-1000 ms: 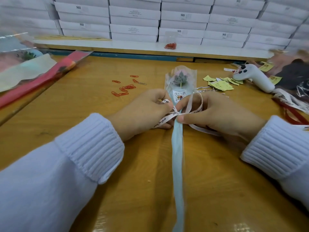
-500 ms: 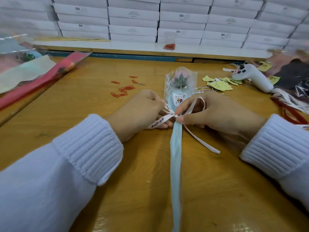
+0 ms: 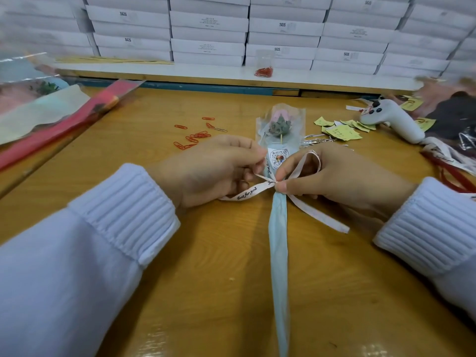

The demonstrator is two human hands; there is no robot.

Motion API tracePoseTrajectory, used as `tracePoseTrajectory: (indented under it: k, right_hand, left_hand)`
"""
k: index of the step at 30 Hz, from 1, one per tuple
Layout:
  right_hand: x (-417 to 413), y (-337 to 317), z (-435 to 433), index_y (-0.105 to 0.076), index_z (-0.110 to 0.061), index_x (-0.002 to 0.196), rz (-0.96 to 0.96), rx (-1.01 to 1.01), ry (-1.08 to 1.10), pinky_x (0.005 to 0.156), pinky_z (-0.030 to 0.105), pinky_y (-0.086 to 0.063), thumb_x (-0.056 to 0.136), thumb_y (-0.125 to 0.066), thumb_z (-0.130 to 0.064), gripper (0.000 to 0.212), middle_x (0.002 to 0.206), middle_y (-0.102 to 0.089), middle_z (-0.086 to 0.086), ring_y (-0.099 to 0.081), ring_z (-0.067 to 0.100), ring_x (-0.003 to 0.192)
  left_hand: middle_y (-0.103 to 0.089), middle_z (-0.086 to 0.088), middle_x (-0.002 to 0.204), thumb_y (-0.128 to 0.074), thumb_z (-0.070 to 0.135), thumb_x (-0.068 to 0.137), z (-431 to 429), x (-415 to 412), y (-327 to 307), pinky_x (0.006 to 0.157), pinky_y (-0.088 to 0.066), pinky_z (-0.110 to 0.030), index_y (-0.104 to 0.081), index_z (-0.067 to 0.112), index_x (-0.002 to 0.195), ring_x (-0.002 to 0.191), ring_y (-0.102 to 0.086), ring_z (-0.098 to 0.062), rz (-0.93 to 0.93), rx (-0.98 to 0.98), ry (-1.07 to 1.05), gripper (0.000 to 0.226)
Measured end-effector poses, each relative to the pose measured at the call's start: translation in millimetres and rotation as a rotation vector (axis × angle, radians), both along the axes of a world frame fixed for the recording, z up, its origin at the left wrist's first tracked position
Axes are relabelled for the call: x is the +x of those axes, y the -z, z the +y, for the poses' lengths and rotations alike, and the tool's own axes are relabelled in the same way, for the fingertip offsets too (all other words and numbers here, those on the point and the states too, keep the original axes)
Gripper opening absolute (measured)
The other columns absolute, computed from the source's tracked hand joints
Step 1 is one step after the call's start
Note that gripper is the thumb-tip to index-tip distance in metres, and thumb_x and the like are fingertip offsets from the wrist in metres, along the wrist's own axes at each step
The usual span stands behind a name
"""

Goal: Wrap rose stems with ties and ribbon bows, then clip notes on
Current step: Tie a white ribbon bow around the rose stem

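- My left hand (image 3: 219,168) pinches the ribbon's (image 3: 247,193) left loop.
- My right hand (image 3: 342,176) pinches the knot and right loop.
- The rose (image 3: 279,124) lies on the table (image 3: 206,253) between them, bloom pointing away.

Hidden and uncertain regions. Your left hand (image 3: 213,168) curls over the left part of the ribbon (image 3: 247,193); whether a loop lies under those fingers cannot be told. The thumb of your right hand (image 3: 342,176) covers the knot. The stem sleeve (image 3: 278,253) of the wrapped rose (image 3: 279,124) runs off the bottom edge. The sticker (image 3: 278,157) is partly covered, its print too small to read, as is the writing on the yellow notes (image 3: 342,131). The dark pile (image 3: 453,112) at right and the cellophane bags (image 3: 38,109) at left are blurred and cut off.
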State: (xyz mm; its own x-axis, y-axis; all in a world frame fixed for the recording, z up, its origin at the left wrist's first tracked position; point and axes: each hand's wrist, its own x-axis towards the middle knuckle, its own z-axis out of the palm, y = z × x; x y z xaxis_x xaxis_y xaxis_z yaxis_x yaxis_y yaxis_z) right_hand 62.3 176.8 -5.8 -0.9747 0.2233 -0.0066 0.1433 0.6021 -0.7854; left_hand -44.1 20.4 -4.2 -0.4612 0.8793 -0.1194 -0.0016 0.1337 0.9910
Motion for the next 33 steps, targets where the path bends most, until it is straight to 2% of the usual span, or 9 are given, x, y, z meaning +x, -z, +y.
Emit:
tracePoseTrajectory:
  k: [6, 8, 12, 15, 17, 20, 23, 28, 33]
  right_hand:
    - [-1, 5, 1, -0.075, -0.031, 0.075, 0.008, -0.022, 0.027, 0.052, 0.013, -0.043, 0.068, -0.080, -0.029, 0.009, 0.070, -0.071, -0.008, -0.062, 0.001, 0.060]
    - [-1, 6, 2, -0.075, -0.031, 0.076, 0.019, -0.030, 0.019, 0.053, 0.012, -0.045, 0.068, -0.080, -0.029, 0.009, 0.072, -0.071, -0.007, -0.063, 0.002, 0.062]
    - [2, 5, 7, -0.075, -0.027, 0.083, 0.023, -0.109, -0.021, 0.065, 0.026, -0.051, 0.069, -0.080, -0.028, 0.015, 0.077, -0.072, 0.000, -0.064, 0.017, 0.072]
    - [4, 2, 10, -0.075, -0.027, 0.090, -0.010, -0.123, -0.083, 0.065, 0.025, -0.053, 0.066, -0.079, -0.031, 0.025, 0.081, -0.072, 0.004, -0.065, 0.022, 0.073]
    - [4, 1, 10, -0.075, -0.028, 0.090, -0.007, -0.132, -0.106, 0.061, 0.020, -0.051, 0.071, -0.078, -0.023, 0.020, 0.079, -0.072, 0.002, -0.066, 0.017, 0.071]
    - [6, 0, 9, -0.074, -0.027, 0.091, 0.008, -0.119, -0.150, 0.059, 0.020, -0.050, 0.076, -0.074, -0.020, 0.016, 0.074, -0.071, 0.006, -0.063, 0.013, 0.064]
    - [8, -2, 7, -0.069, -0.020, 0.102, 0.043, -0.106, -0.165, 0.051, 0.015, -0.048, 0.074, -0.071, -0.025, 0.028, 0.069, -0.071, 0.007, -0.064, 0.008, 0.055]
    - [6, 0, 8, -0.067, -0.006, 0.090, 0.158, -0.117, -0.098, 0.043, 0.019, -0.046, 0.073, -0.071, -0.018, 0.021, 0.063, -0.069, 0.009, -0.061, 0.014, 0.050]
    - [6, 5, 9, -0.070, -0.005, 0.084, 0.153, -0.183, -0.074, 0.041, 0.018, -0.041, 0.066, -0.074, -0.021, 0.025, 0.059, -0.067, 0.010, -0.054, 0.012, 0.046]
  left_hand:
    - [-0.052, 0.014, 0.052, -0.057, 0.021, 0.092, 0, -7, 2, 0.051, -0.042, -0.013, -0.063, 0.021, 0.074, 0.053, -0.046, -0.002, 0.439, -0.144, -0.121, 0.020]
    - [-0.052, 0.015, 0.053, -0.059, 0.025, 0.091, 0, -8, 3, 0.049, -0.041, -0.012, -0.065, 0.025, 0.074, 0.051, -0.046, -0.001, 0.474, -0.146, -0.138, 0.018]
    - [-0.062, 0.013, 0.067, -0.065, 0.038, 0.083, 0, -6, 4, 0.063, -0.047, -0.020, -0.065, 0.025, 0.083, 0.059, -0.056, 0.005, 0.464, -0.128, -0.129, 0.013]
    - [-0.070, 0.010, 0.076, -0.059, 0.069, 0.062, 0, -4, 4, 0.070, -0.053, -0.026, -0.059, 0.030, 0.097, 0.069, -0.065, -0.002, 0.519, -0.198, -0.113, 0.052]
    - [-0.070, 0.014, 0.076, -0.052, 0.079, 0.051, 1, 0, 3, 0.067, -0.054, -0.025, -0.057, 0.035, 0.096, 0.070, -0.065, 0.000, 0.566, -0.228, -0.122, 0.063]
    - [-0.067, 0.012, 0.078, -0.064, 0.067, 0.068, 4, 4, 6, 0.052, -0.048, -0.015, -0.062, 0.034, 0.084, 0.063, -0.061, -0.001, 0.650, -0.213, -0.149, 0.037]
    - [-0.064, 0.009, 0.084, -0.066, 0.038, 0.084, 7, 7, 10, 0.053, -0.044, -0.007, -0.064, 0.028, 0.079, 0.075, -0.057, -0.001, 0.695, -0.144, -0.197, 0.012]
    - [-0.052, 0.025, 0.089, -0.065, 0.035, 0.086, 8, 7, 12, 0.058, -0.032, -0.009, -0.065, 0.032, 0.087, 0.078, -0.049, 0.007, 0.717, -0.171, -0.219, 0.003]
    - [-0.059, 0.015, 0.065, -0.072, 0.033, 0.081, 5, 5, 11, 0.050, -0.038, -0.005, -0.073, 0.029, 0.080, 0.059, -0.049, 0.006, 0.695, -0.142, -0.188, 0.004]
